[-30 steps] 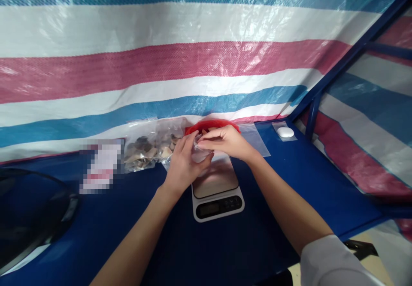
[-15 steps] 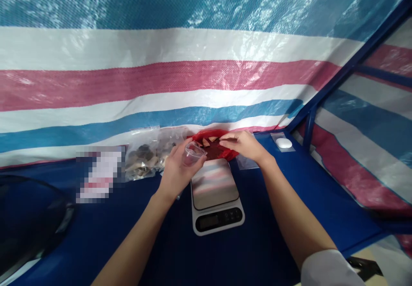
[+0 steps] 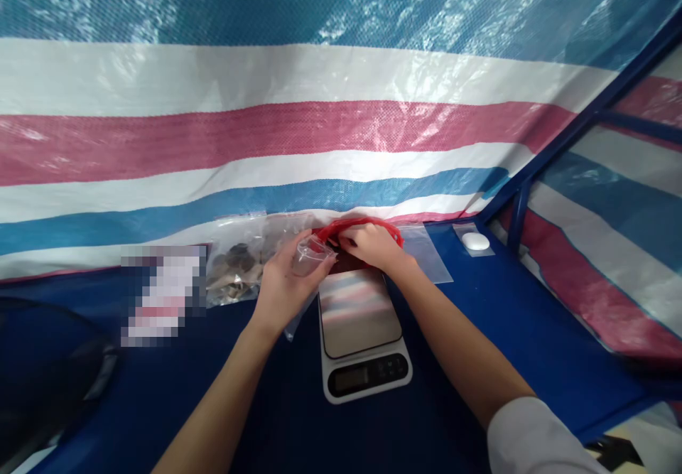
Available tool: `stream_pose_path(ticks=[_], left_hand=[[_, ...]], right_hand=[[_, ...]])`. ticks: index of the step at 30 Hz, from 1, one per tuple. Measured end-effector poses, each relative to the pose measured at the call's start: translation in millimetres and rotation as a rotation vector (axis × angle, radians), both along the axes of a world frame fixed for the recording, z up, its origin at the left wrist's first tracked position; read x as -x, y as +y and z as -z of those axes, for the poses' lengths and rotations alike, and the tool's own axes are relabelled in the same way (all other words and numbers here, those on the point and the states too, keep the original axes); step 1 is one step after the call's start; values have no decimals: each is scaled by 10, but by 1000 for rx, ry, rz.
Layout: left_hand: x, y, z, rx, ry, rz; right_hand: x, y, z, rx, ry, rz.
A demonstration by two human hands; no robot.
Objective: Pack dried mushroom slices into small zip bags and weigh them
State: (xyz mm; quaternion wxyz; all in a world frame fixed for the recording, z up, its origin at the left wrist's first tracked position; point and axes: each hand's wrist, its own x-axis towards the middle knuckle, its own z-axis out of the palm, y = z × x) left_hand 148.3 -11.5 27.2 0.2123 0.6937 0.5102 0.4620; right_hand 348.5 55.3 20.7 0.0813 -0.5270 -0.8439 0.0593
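1. Here on my scale (image 3: 361,318), I can read no digits in the dark display (image 3: 352,378); its button marks (image 3: 391,367) are too small.
2. Over left, the pixelated sheet (image 3: 163,296) gives me no legible word.

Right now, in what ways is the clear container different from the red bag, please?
The clear container is see-through, while the red bag is strongly coloured. The container looks smaller than the bag. The container is held in the left hand; the bag sits beyond the scale, with the right hand at its opening. Both have a hand on or at them.
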Motion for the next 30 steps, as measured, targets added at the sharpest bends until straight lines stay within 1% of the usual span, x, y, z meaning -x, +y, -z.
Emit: stream_pose_path(ticks=[3, 7, 12, 18, 21, 27, 30], left_hand=[[5, 8, 1, 10, -6, -4], [12, 26, 24, -7, -6, 7], [15, 36, 56, -22, -7, 12], [5, 12, 28, -24, 9, 29], [-4, 9, 18, -16, 12, 42], [-34, 19, 41, -28, 1, 73], [-37, 17, 50, -21, -5, 77]], right_hand=[[76, 30, 56, -5, -20, 14], [89, 60, 101, 6, -18, 32], [77, 79, 123, -3, -39, 42], [54, 60, 124, 1, -59, 67], [10, 23, 120, -7, -3, 66], [-92, -10, 156, -13, 204, 36], [-157, -34, 117, -10, 308, 13]])
